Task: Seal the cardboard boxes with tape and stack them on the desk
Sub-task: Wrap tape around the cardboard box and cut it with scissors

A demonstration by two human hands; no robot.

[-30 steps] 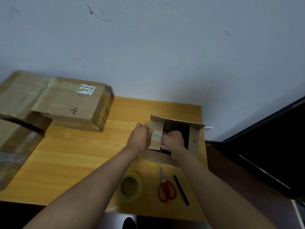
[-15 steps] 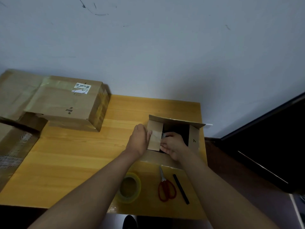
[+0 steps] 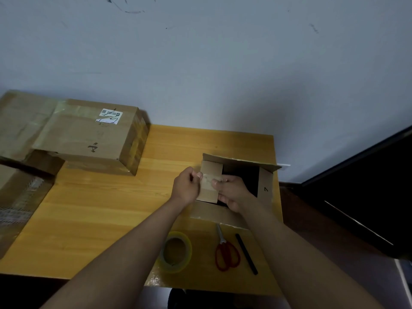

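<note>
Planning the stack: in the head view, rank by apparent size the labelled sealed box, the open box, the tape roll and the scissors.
1. labelled sealed box
2. open box, partly hidden by both hands
3. tape roll and scissors: look alike, unranked

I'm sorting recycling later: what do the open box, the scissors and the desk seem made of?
Open box: matte brown cardboard, creased flaps. Scissors: shiny metal blades, red handles, probably plastic. Desk: glossy yellowish wood or wood-look laminate, grain lines showing.
</note>
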